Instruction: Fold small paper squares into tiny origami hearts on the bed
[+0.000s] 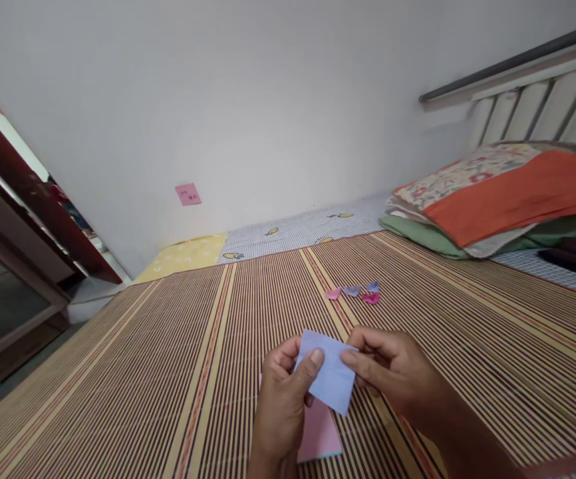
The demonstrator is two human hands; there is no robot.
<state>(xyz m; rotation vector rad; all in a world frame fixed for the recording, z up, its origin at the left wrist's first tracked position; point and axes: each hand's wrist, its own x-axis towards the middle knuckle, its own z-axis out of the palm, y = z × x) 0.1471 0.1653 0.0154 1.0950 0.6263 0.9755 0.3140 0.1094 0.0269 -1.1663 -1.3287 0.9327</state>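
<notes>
A light blue square of paper (pixel 332 384) with faint creases is held up in front of me, tilted. My left hand (pixel 285 392) pinches its left side, thumb on the near face. At its upper right edge, my right hand (pixel 392 366) grips it between thumb and fingers. Beneath, a stack of pink paper (pixel 319 436) lies on the striped mat, partly covered by my left hand and the blue sheet. Farther off sit small folded paper pieces: a pink one (pixel 332 293), a magenta one (pixel 370 298) and bluish ones (pixel 352 291).
The striped mat (pixel 133 372) spreads over the bed. Folded bedding (pixel 512 193) is piled at the right, below a radiator (pixel 527 110). A pink note (pixel 188 194) is stuck to the white wall. A dark red door frame (pixel 58 226) stands at the left.
</notes>
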